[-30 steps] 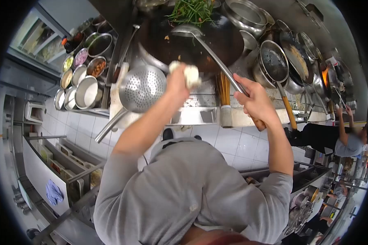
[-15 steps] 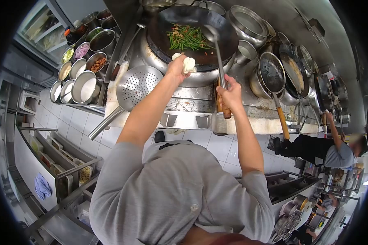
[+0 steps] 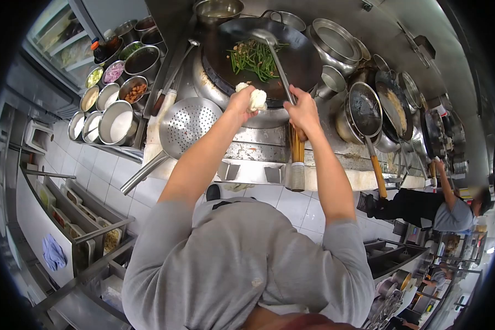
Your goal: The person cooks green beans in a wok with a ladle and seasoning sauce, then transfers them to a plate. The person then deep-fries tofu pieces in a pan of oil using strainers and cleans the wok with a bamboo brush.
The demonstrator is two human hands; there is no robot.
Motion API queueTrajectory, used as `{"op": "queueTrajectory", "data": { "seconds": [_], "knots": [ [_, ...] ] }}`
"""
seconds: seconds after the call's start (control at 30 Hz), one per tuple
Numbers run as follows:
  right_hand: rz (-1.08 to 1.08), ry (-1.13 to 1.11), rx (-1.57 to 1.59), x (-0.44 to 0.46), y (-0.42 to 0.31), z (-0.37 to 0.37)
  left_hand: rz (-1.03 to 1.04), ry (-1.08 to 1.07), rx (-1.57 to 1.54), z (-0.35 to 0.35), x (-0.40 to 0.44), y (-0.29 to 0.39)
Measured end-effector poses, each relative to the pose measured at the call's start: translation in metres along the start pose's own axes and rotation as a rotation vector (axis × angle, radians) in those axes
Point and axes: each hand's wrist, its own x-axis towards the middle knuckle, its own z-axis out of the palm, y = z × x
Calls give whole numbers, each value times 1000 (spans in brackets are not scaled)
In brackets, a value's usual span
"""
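My left hand (image 3: 240, 104) is closed around a bunched white cloth (image 3: 258, 100) at the near rim of a large dark wok (image 3: 301, 60). Whether a wok handle lies inside the cloth is hidden. In the wok is a heap of green beans (image 3: 253, 61) with small reddish and brown bits. My right hand (image 3: 303, 113) grips the long handle of a metal ladle (image 3: 281, 70). The ladle's bowl is over the far side of the beans, towards the back of the wok. Below my right hand, a bamboo brush (image 3: 297, 154) rests on the stove front.
A perforated strainer (image 3: 188, 125) lies left of the wok, beside another ladle (image 3: 174, 74). Metal pots of ingredients (image 3: 117, 121) stand further left. Right of the wok are a small pan (image 3: 364, 107) and several stacked woks. A co-worker (image 3: 451, 210) stands at the far right.
The ladle's bowl has moved from the right of the beans to their far side. My right hand has gone forward and slightly left. My left hand keeps the cloth at the rim.
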Motion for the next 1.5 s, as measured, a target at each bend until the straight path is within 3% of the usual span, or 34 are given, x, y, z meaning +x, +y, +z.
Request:
{"op": "queueTrajectory", "data": {
  "seconds": [0.07,0.2,0.3,0.43,0.53,0.63,0.73,0.83,0.9,0.97,1.03,1.1,1.13,1.23,1.33,1.37,1.5],
  "knots": [
    [-35,45,-94,27,-7,7,-1,8,3,1,-2,0],
    [-27,-88,-167,35,-23,5,15,-6,-11,-3,3,-5],
    [-320,-127,-360,-13,9,-16,-8,-71,-14,-8,5,-3],
    [-104,-263,-603,-89,0,-80,-82,-115,-59,-5,3,6],
    [-158,-144,-576,-124,-4,-82,-84,-36,-143,5,11,3],
    [298,-325,163,-144,-42,-104,-57,-6,-197,8,9,-10],
    [443,-471,410,-162,-69,-162,-42,53,-301,28,-40,8],
    [435,-405,254,-150,-71,-172,-78,-78,-245,30,-68,18],
    [259,-326,124,-115,-32,-136,25,-85,-345,12,-45,-28],
    [108,-56,-42,-74,-12,-82,165,-126,-446,7,-16,-54],
    [9,-27,36,-80,-4,-94,70,-56,-327,13,-85,-52],
    [137,-121,80,-107,-29,-109,26,-84,-315,14,-118,-44],
    [161,-153,114,-116,-40,-112,39,4,-352,22,-120,-36],
    [273,-296,282,-140,-51,-113,78,-76,-214,16,-54,-13],
    [381,-437,397,-163,-58,-141,19,25,-323,19,-54,2],
    [417,-480,421,-162,-58,-154,-1,-77,-278,19,-70,8],
    [354,-428,236,-133,-54,-154,-31,-49,-215,29,-85,16]
  ]
}}
